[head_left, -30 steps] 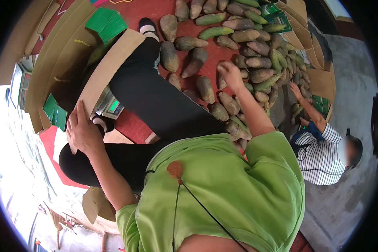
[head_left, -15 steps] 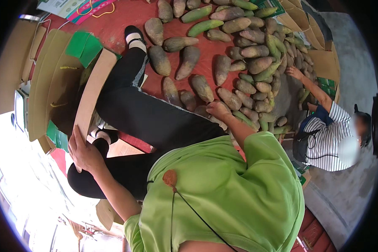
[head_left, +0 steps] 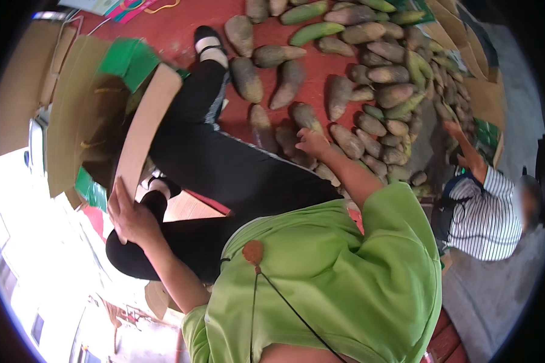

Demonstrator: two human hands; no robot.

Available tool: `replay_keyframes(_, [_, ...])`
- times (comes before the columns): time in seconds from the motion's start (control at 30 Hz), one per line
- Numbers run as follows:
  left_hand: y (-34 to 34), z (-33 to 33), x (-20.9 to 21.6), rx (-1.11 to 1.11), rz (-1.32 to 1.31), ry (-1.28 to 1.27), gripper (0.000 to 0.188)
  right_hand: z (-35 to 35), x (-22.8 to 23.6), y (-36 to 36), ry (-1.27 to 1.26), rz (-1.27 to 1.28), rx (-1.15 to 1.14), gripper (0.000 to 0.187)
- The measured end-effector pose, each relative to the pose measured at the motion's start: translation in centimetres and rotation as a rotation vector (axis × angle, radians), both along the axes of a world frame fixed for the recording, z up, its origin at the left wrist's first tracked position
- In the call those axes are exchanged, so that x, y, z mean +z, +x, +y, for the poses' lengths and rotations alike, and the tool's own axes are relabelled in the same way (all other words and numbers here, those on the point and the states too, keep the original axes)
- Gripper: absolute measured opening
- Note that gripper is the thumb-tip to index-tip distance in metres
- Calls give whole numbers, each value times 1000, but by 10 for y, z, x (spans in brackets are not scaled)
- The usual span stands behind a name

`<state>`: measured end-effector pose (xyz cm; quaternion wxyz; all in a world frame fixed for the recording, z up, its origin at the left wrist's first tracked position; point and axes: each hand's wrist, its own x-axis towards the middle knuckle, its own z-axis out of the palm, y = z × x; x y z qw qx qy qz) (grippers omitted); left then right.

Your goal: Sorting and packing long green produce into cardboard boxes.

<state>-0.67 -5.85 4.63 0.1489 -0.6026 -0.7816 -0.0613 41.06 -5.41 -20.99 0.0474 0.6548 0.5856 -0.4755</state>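
Looking down through the head view, the only view supplied: the person sits on a red floor [head_left: 175,33] in a green shirt and black trousers, legs stretched out beside an open cardboard box [head_left: 91,127].

Left hand [head_left: 130,215]: laid flat on the lower edge of the box flap [head_left: 145,130], fingers spread. The grip is apart, pressing rather than clamped. Judged purpose: to steady the box and hold its flap back so the mouth stays open.

Right hand [head_left: 312,142]: extended forward to the near edge of the heap of long brown-green fruits [head_left: 369,78]. The fingers curl down over one fruit [head_left: 306,118]; whether they are clamped on it or merely touching, I cannot tell.

The fruits lie loose on the floor, spread so that each can be reached singly, well apart from the box.

A second person in a striped shirt [head_left: 484,215] sits at the right, one hand [head_left: 453,128] reaching into the same heap. Flattened cardboard [head_left: 484,97] borders the heap's far side.
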Motion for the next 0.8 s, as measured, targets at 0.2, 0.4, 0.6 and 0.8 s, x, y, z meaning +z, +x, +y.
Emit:
replay_keyframes(0.2, [2,2,4,15,12,-4,48,39,0,-41,148,-47,270,65])
replay_keyframes(0.4, [0,3,10,-19,34,15,42,43,-2,-67,71,-169,372,74])
replay_keyframes(0.6, [-3,2,10,11,-27,5,35,41,-21,-68,-18,-248,316,78])
replay_keyframes(0.8, [-3,3,12,6,-63,51,33,41,-16,-62,-6,-161,181,79])
